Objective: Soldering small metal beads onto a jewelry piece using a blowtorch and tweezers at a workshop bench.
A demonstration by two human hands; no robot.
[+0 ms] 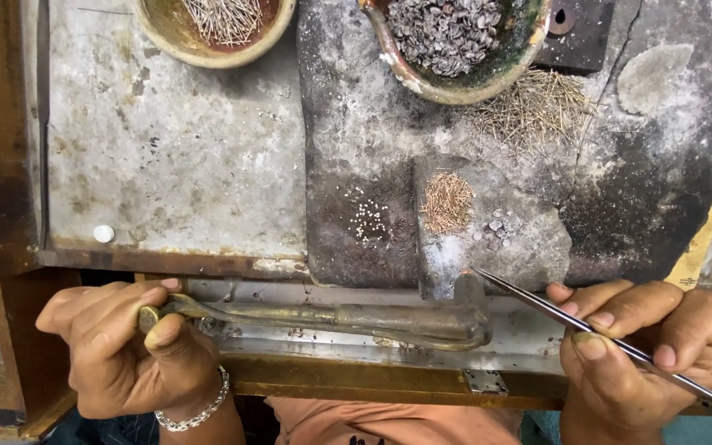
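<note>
Hands: we saw both at the near edge, each closed around a tool.
Left hand point(121, 346): fingers curled tight on the end of a brass blowpipe point(331, 317), thumb pressed on top; a silver bracelet point(199, 408) circled the wrist.
Blowpipe: it lay left to right along the near ledge, its bent tip point(467, 288) rising to the near edge of the dark slab point(356, 148).
Right hand point(653, 350): pinched on steel tweezers point(587, 330), whose points reached left, close beside the blowpipe tip.
Slab: we noted white beads point(368, 221), short coppery wires point(447, 202) and a few small rings point(498, 231) just beyond both tips.
Far side: bowl of pins point(216, 25) on the left, bowl of grey rings point(455, 41) on the right, loose wire point(537, 107) near it.
Surface: worn grey metal bench point(175, 148) with a wooden frame.
</note>
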